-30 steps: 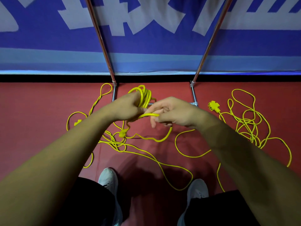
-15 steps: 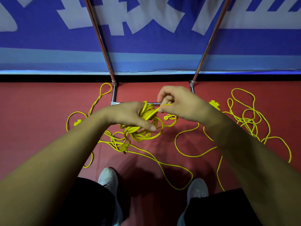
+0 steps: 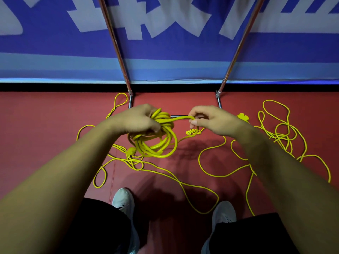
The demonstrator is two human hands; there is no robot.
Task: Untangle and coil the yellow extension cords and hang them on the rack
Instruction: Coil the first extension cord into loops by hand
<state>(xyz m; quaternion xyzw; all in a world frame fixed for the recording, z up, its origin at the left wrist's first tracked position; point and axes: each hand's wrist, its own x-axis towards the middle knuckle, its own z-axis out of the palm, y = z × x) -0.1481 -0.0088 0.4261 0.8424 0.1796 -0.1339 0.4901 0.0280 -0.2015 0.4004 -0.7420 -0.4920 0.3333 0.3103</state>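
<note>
Yellow extension-cord coil (image 3: 159, 154) hangs from the left hand (image 3: 136, 121), whose fingers close round its top. Its free strand (image 3: 181, 118) runs level rightward to the right hand (image 3: 211, 121), which pinches it just beside the coil. The rack (image 3: 115, 43) stands beyond both hands, and loose cord (image 3: 280, 133) lies on the floor (image 3: 45, 125).

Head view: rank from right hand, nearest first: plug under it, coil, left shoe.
1. Plug: just below the right hand, which pinches the cord.
2. Coil: to the left, gripped by the left hand.
3. Left shoe: bottom left.
</note>
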